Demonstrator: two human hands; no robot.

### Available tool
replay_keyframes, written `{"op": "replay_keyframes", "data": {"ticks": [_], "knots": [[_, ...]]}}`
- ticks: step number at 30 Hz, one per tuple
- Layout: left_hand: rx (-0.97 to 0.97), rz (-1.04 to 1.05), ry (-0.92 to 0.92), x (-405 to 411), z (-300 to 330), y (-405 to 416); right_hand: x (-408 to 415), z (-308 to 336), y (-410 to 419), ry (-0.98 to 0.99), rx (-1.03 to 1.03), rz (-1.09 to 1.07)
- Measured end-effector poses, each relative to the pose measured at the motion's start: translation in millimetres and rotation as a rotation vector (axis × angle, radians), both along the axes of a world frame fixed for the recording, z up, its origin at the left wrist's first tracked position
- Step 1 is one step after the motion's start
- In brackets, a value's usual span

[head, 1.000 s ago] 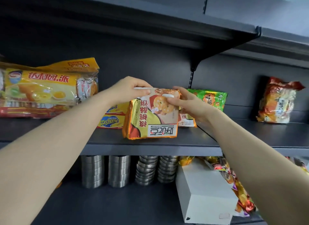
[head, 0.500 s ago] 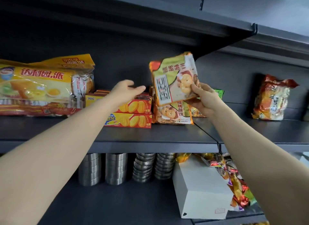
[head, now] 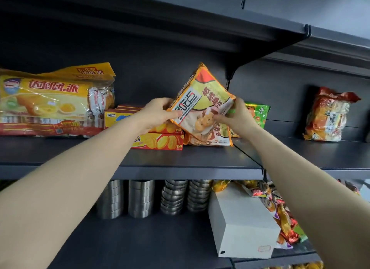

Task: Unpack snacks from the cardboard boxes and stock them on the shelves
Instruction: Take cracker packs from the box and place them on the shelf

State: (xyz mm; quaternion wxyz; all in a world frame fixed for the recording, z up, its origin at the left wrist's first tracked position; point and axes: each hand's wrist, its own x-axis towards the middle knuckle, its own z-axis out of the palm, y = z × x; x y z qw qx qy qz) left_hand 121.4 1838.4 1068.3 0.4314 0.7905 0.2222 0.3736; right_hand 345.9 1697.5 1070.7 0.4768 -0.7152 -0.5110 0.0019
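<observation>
Both hands, left hand (head: 158,113) & right hand (head: 235,116), pinch tilted biscuit bag (head: 202,100) at frame center over middle shelf (head: 190,162); slick film could slip, toppling bag onto the packet (head: 208,137) below.

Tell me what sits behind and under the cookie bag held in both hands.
Under and behind the held cookie bag a matching cookie bag stands on the shelf, its upper part covered. A green snack bag shows behind the right hand, partly hidden. The left hand covers part of the stacked biscuit boxes.
</observation>
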Motion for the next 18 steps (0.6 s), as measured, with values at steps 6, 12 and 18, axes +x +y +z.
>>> {"op": "replay_keyframes", "data": {"ticks": [6,12,18], "knots": [[0.375,0.069,0.283,-6,20,-11,0,25,-15,-0.138,-0.026,0.137],[0.567,0.125,0.387,3,15,-19,11,14,-22,0.180,-0.115,0.241],[0.838,0.408,0.651,-17,-7,1,56,-8,-30,0.497,-0.102,0.054]]}}
